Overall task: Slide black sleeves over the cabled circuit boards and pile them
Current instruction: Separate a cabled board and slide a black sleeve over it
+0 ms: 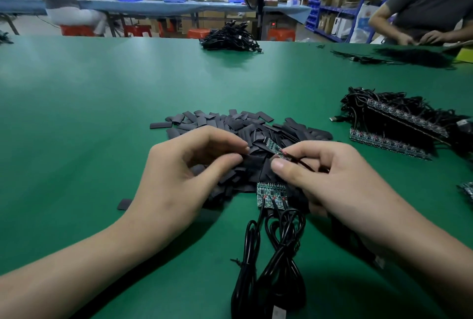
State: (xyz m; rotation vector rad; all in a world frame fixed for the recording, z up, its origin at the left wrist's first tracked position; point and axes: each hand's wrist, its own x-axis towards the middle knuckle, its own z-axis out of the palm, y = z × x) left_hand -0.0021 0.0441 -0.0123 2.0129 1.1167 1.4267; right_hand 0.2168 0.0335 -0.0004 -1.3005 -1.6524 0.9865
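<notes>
A heap of flat black sleeves lies on the green table in front of me. My right hand pinches a small green circuit board at its cabled end, the board pointing up and left. My left hand has thumb and fingers curled together over the heap, pinching a black sleeve just left of the board. Below my hands, several bare boards lie side by side with their coiled black cables trailing toward me.
A stack of cabled boards lies at the right. A cable pile sits at the table's far edge, with black strands at far right. A person's hands work there. One loose sleeve lies by my left wrist.
</notes>
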